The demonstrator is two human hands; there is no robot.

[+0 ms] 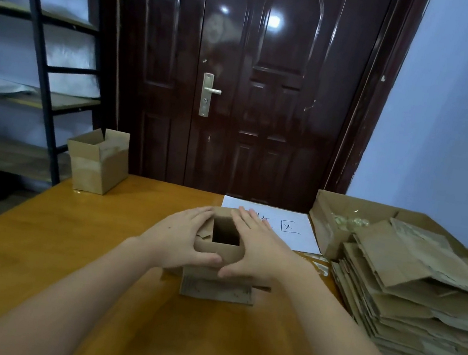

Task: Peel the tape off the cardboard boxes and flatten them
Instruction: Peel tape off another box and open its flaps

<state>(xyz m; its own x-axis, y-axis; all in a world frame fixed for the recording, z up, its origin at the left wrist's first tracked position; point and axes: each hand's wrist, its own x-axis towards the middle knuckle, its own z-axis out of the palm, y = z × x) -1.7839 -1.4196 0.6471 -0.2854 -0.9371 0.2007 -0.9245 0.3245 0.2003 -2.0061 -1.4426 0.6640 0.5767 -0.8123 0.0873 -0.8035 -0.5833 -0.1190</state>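
A small cardboard box (217,262) is seen standing near the middle of the wooden worktop (61,241), its top open so that a dark rectangular hollow is shown, with its lower flaps splayed out on the surface. The box is pressed between both hands: the left hand (179,239) is laid flat against its left side and the right hand (258,246) against its right side. The fingers of each hand are held straight and close together, stretched along the box's upper edges, while the two thumbs are brought nearly tip to tip across the near wall.

A stack of flattened boxes (410,300) is piled at the right of the worktop, with an open cardboard tray (330,221) just behind it. A white sheet of paper (280,225) bearing handwritten characters is lain beyond the hands. Another open box (99,162) is stood at the far left corner, before a dark door (244,70) and metal shelving (31,50).
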